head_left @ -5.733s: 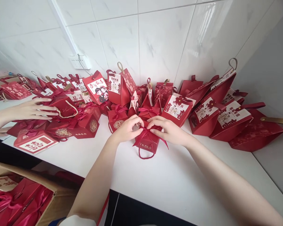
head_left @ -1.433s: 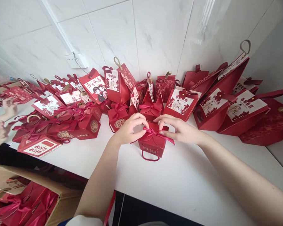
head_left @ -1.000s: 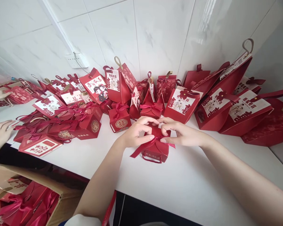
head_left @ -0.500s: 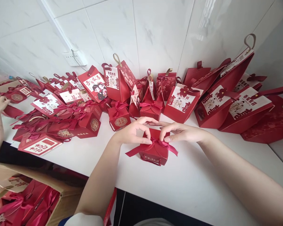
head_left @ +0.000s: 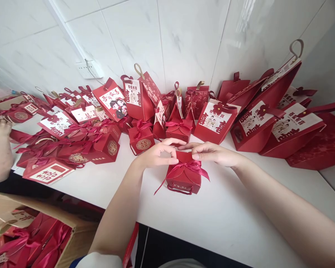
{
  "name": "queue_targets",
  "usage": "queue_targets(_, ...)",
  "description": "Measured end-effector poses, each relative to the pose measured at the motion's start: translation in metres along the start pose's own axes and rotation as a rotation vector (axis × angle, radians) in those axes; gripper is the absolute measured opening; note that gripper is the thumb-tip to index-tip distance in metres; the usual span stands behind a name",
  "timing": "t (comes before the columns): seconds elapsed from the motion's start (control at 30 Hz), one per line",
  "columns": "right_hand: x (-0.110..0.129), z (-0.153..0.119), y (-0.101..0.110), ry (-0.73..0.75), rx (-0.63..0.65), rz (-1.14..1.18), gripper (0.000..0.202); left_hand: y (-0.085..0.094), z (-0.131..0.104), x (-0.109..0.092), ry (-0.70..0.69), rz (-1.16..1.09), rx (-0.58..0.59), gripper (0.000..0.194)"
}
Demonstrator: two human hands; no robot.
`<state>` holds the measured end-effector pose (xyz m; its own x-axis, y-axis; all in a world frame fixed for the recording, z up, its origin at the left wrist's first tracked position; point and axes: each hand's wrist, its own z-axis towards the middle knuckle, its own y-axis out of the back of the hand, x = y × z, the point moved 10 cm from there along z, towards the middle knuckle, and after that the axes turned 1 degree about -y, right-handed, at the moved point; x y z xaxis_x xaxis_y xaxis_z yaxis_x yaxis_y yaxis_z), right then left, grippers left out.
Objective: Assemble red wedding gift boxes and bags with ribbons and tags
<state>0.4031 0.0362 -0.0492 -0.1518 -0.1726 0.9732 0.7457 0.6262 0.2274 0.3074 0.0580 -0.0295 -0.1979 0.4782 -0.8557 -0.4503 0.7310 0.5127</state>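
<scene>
A small red box [head_left: 184,180] with a twisted cord handle stands on the white table in front of me. A pink-red satin ribbon [head_left: 194,167] is tied across its top, its ends trailing left and right. My left hand [head_left: 160,154] is at the upper left of the box, thumb and index finger pinched at the ribbon. From the right, my right hand [head_left: 209,152] pinches at the other side of the ribbon, with its thumb and index finger together. The fingertips partly hide the ribbon between them.
Red gift boxes [head_left: 104,145] crowd the table at left, and taller red bags [head_left: 216,121] line the tiled wall. Another person's hand [head_left: 0,130] is at the far left. A cardboard carton [head_left: 80,238] of red boxes stands below the table at lower left.
The fingertips have risen slightly from the knot. The ribbon's left end has swung from lying wide to hanging narrow at the box's side. The other person's hand has shifted slightly right.
</scene>
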Motion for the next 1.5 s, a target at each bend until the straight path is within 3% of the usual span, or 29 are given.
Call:
queue_targets(0.37,0.000,-0.005,0.013,0.044,-0.038,-0.205,0.040,0.011,-0.006,0.000,0.035,0.119,-0.042,0.022)
queue_targets(0.83,0.011,-0.007,0.012,0.110,-0.011,-0.383,0.039,0.019,-0.008,0.006,0.035,0.222,-0.037,0.027)
queue_targets(1.07,0.014,-0.010,0.017,0.131,-0.003,-0.435,0.037,0.014,-0.006,0.007,0.037,0.193,-0.037,0.026)
queue_targets(1.27,0.013,-0.014,0.036,0.096,-0.102,-0.444,0.036,0.008,-0.004,0.012,0.057,0.091,-0.034,0.025)
queue_targets(1.4,0.039,-0.024,0.049,0.139,-0.249,-0.450,0.027,0.011,-0.004,0.007,0.027,0.016,-0.075,0.026)
queue_targets(1.5,0.071,-0.033,0.039,0.206,-0.330,-0.545,0.024,0.010,-0.003,0.007,0.038,-0.026,-0.082,0.027)
